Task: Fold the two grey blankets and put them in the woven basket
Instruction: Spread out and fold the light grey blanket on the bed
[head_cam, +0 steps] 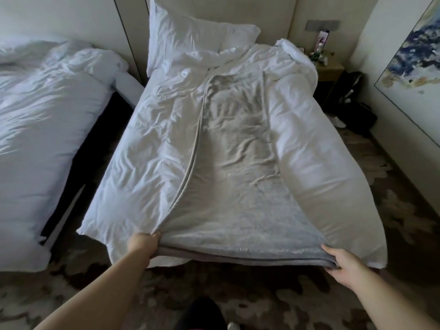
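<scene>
So, grey blanket point(234, 163) lies lengthwise down white duvet point(133, 144), already doubled. Left hand point(142, 244) and right hand point(342, 260) each pinch near corner shut. Keep edges matched, lift evenly, carry to far end. Basket not visible.

Head-worn view, forward and down over the bed point(147, 148), seemingly from its foot.
</scene>
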A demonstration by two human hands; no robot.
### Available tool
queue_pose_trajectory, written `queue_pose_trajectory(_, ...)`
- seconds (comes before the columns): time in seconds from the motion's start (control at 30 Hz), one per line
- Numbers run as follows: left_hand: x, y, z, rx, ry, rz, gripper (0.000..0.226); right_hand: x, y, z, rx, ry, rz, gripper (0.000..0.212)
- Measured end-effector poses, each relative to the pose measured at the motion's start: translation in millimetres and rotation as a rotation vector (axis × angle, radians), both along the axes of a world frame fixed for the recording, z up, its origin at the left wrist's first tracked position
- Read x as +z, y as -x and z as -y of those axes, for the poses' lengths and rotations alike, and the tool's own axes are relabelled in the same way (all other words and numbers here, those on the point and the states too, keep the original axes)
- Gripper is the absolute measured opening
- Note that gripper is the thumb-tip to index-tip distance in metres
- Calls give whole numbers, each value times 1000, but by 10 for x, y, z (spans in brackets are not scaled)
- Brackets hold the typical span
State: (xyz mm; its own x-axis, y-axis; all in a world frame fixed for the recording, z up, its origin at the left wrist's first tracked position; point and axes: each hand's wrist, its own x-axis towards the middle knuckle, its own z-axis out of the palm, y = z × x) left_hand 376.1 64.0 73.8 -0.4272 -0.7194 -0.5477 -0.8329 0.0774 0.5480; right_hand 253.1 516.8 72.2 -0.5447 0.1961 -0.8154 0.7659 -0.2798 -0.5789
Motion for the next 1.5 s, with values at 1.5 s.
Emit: queue_pose_trajectory(1.5, 237, 370, 203, 457, -647, -533, 15, 370, 242, 306, -351, 267, -263, 14)
